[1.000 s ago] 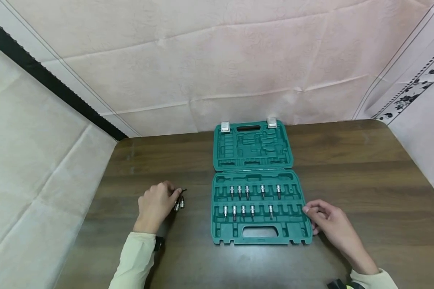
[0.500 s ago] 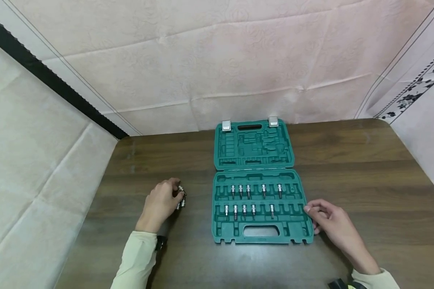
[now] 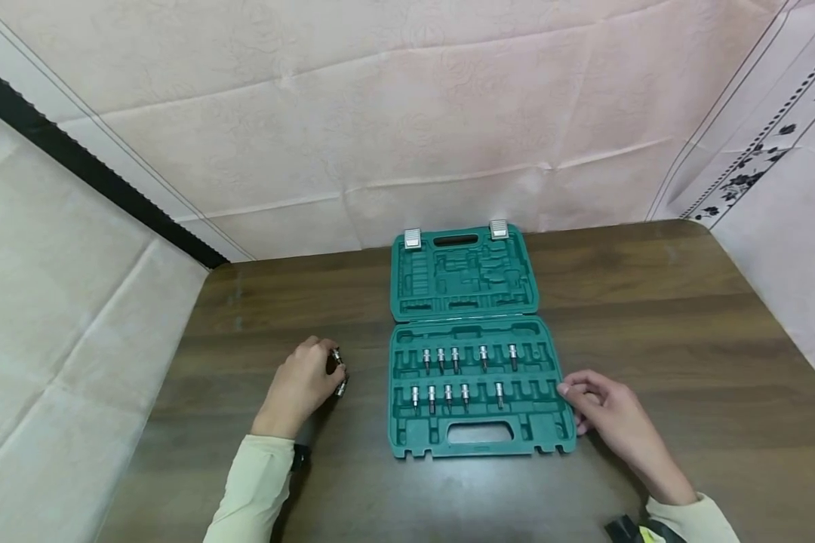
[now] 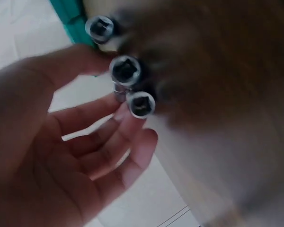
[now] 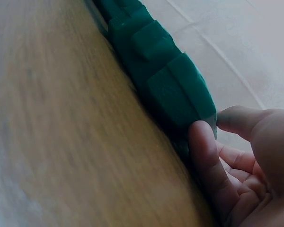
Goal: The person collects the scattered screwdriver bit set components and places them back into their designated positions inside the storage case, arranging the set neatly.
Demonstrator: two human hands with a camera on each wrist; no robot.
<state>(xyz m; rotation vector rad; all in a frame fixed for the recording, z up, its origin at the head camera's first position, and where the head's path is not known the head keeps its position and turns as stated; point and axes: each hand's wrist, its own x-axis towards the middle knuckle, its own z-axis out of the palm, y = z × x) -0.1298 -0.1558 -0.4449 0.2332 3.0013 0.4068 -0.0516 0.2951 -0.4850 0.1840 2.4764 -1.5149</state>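
My left hand (image 3: 303,383) is on the table left of the case, its thumb and fingers about several silver bit sockets (image 4: 125,71). It seems to pinch one of them between thumb and fingers; their square drive holes face the left wrist camera. The open green socket case (image 3: 475,443) lies flat, with two rows of bit sockets (image 3: 484,357) standing in its slots and other slots bare. At the case's right edge my right hand (image 3: 611,411) grips the rim between thumb and fingers. The right wrist view shows this hold on the green case side (image 5: 175,90).
The case lid (image 3: 462,275) lies back toward the far table edge, two grey latches (image 3: 499,229) at its end. Brown wooden table (image 3: 299,302) extends on both sides. Pale cloth (image 3: 394,113) hangs behind it.
My left hand has shifted slightly toward the case, and its fingers have changed position around the bit sockets. The right hand keeps its grip on the case edge. The head view has turned slightly.
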